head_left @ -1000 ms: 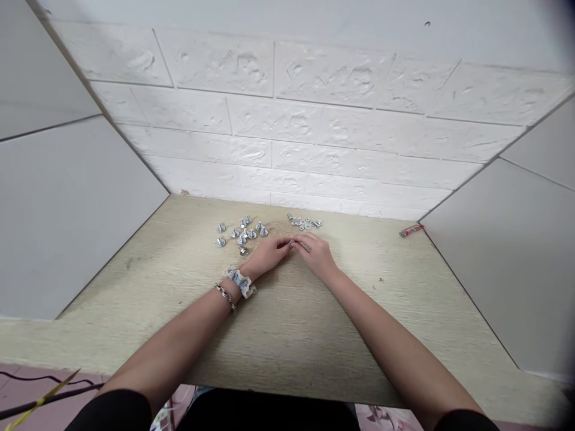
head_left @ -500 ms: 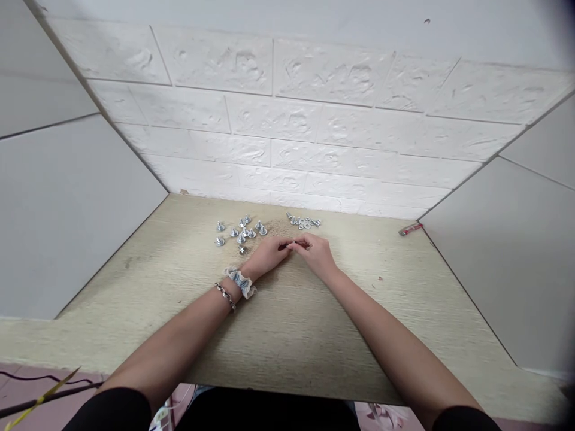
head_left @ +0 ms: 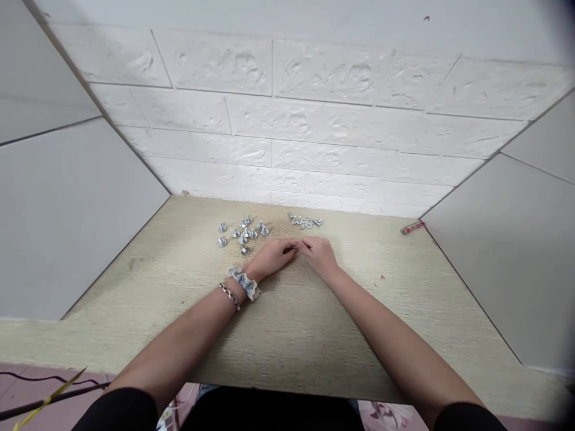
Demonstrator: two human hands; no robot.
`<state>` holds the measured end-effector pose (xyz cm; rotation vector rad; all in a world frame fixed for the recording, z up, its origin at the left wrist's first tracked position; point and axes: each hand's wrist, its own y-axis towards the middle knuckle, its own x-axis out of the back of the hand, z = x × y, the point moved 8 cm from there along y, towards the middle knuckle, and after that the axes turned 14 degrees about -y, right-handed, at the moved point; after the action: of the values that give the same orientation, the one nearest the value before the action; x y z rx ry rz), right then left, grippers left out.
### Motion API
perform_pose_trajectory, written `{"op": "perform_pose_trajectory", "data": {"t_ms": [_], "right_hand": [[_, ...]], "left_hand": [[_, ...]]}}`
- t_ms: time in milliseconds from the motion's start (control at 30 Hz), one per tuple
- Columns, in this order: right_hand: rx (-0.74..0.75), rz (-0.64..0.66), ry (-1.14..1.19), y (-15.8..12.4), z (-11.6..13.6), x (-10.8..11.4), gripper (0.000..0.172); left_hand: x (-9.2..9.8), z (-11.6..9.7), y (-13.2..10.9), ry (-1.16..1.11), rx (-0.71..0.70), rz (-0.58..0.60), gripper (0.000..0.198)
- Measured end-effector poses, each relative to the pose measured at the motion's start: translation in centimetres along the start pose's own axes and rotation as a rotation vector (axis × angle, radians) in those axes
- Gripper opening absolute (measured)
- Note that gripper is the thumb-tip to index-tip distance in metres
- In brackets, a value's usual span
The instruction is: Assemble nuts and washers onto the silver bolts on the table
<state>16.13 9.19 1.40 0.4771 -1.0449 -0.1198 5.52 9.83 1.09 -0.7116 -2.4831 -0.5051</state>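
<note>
My left hand (head_left: pixel 272 256) and my right hand (head_left: pixel 318 252) meet at the fingertips over the middle of the table. Both are closed in a pinch around something small, mostly hidden by the fingers. Just left of and behind my left hand stand several bolts with washers (head_left: pixel 243 238), most with their shanks up. One assembled bolt (head_left: pixel 245 250) lies nearest my left wrist. Behind my hands is a small pile of loose screws, nuts and washers (head_left: pixel 308 225).
The wooden table (head_left: pixel 296 335) is bounded by a white brick-patterned wall (head_left: pixel 332 126) behind and grey-white panels at both sides. A red and silver cutter (head_left: pixel 412 227) lies at the back right, by the right panel. Small scraps lie right of centre.
My fingers have shifted slightly at the pinch, with the right hand's fingers curled in more. The view has moved a little; the bolts and loose parts look unchanged.
</note>
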Motion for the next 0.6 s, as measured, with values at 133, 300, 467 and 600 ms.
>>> {"op": "perform_pose_trajectory", "data": {"t_ms": [133, 300, 467, 600], "right_hand": [[0.08, 0.023, 0.036, -0.3, 0.9, -0.1, 0.059], [0.046, -0.026, 0.096, -0.4, 0.6, 0.5, 0.052], [-0.067, -0.121, 0.286, 0.2, -0.9, 0.7, 0.023], [-0.012, -0.071, 0.314, 0.6, -0.8, -0.2, 0.035]], "left_hand": [[0.5, 0.2, 0.1, -0.044, 0.058, -0.031, 0.026], [1.1, 0.8, 0.1, -0.087, 0.128, -0.072, 0.03], [1.5, 1.1, 0.1, -0.107, 0.176, -0.118, 0.026], [1.8, 1.2, 0.0, -0.1, 0.192, -0.151, 0.026]]}}
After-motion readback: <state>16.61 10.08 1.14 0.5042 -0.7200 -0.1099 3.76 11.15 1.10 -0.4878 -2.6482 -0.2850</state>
